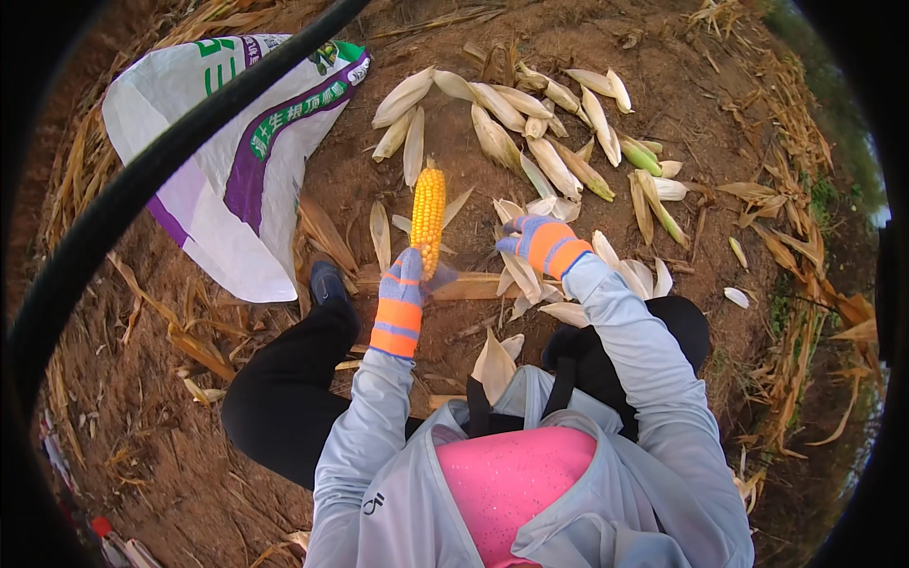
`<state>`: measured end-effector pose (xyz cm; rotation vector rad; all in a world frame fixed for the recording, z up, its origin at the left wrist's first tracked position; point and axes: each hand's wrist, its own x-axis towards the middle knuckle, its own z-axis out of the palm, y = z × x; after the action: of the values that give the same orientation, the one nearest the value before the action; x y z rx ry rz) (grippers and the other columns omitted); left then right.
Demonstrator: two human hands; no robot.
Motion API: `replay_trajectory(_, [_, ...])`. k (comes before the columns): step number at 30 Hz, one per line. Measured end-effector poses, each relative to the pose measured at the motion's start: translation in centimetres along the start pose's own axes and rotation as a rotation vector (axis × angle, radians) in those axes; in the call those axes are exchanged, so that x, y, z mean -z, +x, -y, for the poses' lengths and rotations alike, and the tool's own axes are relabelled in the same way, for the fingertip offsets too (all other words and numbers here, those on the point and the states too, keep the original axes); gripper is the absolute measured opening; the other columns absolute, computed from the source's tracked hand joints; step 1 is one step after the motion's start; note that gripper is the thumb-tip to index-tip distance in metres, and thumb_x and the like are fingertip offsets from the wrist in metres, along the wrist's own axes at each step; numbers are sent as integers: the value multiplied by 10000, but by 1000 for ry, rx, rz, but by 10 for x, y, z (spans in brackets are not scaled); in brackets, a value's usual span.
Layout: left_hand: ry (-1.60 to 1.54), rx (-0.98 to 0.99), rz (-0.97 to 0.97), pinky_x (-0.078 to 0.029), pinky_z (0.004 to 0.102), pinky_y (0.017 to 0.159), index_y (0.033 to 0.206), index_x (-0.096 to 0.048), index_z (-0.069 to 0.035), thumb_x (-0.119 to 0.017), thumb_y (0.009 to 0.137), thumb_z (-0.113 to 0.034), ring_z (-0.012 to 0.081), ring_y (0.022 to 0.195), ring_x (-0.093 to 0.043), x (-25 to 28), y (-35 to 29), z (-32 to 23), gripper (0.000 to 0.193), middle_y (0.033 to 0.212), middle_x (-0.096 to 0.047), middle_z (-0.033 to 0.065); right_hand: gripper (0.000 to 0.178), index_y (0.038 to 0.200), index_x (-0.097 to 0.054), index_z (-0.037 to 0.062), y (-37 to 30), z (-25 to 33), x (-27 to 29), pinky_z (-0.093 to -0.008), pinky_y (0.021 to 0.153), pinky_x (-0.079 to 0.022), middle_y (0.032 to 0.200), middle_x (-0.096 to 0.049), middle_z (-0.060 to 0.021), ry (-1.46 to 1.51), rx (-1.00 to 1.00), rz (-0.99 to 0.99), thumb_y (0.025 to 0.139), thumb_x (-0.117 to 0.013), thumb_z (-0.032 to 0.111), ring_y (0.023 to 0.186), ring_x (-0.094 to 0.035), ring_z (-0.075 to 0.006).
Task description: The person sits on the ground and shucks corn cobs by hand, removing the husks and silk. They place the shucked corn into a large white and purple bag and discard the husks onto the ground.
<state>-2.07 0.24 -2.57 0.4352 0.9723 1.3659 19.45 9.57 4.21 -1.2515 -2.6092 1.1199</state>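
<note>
The left hand (399, 301), in a knitted glove of grey-purple and orange, is grasping the lower end of a long yellow husked ear of corn (429, 213), whose other end points away from the person. The ear is held over the brown soil ground (331, 180), near the middle, between the sack and the pale ears. The right hand (547, 246), in a matching glove, is apart from the yellow ear, just beside loose cream-coloured husks (519, 270); its fingers are bent, but I cannot tell if they grip a husk.

Toward the far edge of the ground lie many ears in pale dry husks (554, 168), a few of them greenish. Near the far left corner lies a white woven sack (275, 180) with purple and green print. Between this sack and the ears, a strip of soil gives some open room to the left hand. Dry tan leaves (805, 246) line the right edge. At the near side, the black trousers (284, 407) of the person limit the space on both sides
</note>
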Motion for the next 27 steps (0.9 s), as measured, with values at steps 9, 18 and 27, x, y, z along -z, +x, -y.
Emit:
replay_trajectory(9, [204,40,164,-481,287,649,1015,-488,17,-457,858,-333,202,711,-595,-28,-19,-13,386,805,-591,123,420,1064,-516,23,35,-28,-44,-320,816,-406,1006,-561,-142,924,-30,-146,808,-508,356,926,-533,-239])
replay_trajectory(18, [802,224,187,-467,298,701,1140,-418,1,-404,838,-475,239,777,-587,-46,-20,-32,564,912,-584,152,397,1099,-441,39,21,-15,-24,-391,857,-417,1042,-527,-85,1520,-132,-219,819,-539,302,944,-527,-215])
replay_trajectory(27, [-8,339,133,-226,580,916,1351,-48,-220,-267,769,-664,389,1215,-243,-14,0,6,764,1356,-219,151,411,1098,-484,36,23,-21,2,-307,785,-431,1017,-539,-62,1694,-152,-391,817,-522,333,894,-515,-166])
